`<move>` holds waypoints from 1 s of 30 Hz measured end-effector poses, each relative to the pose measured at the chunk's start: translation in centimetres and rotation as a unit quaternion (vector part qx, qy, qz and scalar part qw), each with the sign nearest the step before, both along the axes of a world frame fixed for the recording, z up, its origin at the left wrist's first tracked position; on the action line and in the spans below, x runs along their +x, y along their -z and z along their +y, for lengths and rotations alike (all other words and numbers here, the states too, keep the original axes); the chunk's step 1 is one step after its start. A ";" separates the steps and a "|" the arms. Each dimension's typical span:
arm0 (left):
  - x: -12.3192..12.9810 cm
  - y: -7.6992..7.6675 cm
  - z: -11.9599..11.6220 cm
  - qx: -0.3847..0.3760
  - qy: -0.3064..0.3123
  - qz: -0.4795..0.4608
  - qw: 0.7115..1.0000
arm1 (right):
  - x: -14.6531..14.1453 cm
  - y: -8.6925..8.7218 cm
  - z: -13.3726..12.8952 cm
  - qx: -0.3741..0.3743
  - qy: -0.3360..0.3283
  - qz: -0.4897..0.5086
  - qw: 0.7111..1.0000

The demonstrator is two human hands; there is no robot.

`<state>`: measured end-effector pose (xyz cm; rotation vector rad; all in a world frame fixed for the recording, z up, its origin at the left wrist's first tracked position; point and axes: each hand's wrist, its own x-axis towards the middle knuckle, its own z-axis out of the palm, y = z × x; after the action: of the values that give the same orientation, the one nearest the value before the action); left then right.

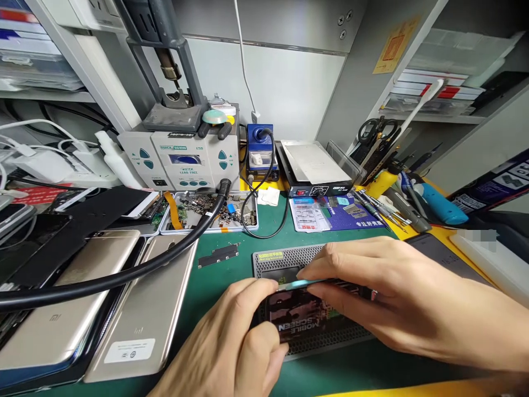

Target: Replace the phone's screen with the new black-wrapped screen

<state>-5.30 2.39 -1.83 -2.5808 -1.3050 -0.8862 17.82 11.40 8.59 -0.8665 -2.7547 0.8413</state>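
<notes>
Grey shelves (454, 117) stand upper right, beyond a green mat (223, 284); lower right, the right hand (384, 292) pinches a pale-blue tool (298, 284); lower centre, the left hand (242, 336) curls, grip unclear to me.

The left hand (242, 331) and right hand (380, 286) are both bare, with slim fingers (253, 300) and rounded knuckles (330, 255). The right wrist (491, 320) (running out at the view's edge) is uncovered too.

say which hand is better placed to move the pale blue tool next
Probably the right hand: it pinches the pale blue tool between thumb and fingers. The left hand sits at the left end of the dark glossy panel, with just a fingertip by the tool's tip.
</notes>
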 end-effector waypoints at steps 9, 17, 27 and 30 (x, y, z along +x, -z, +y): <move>-0.5 1.4 1.4 -0.005 0.013 -0.059 0.998 | 4.5 0.2 5.3 -0.032 0.247 0.062 0.966; -0.9 2.2 2.4 -0.004 -0.001 -0.052 0.999 | 10.9 2.4 8.2 -0.063 0.315 -0.020 0.947; -0.2 -0.4 2.8 -0.093 -0.016 0.011 0.995 | 9.8 2.8 1.8 -0.032 0.408 0.171 0.896; 0.5 -0.7 2.8 -0.173 -0.054 -0.042 0.982 | 7.7 3.6 -4.3 -0.114 0.404 0.259 0.870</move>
<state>-4.80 5.18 -1.15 -2.7100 -1.7463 -0.8207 25.54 7.10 4.95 -1.4180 -1.6125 1.0092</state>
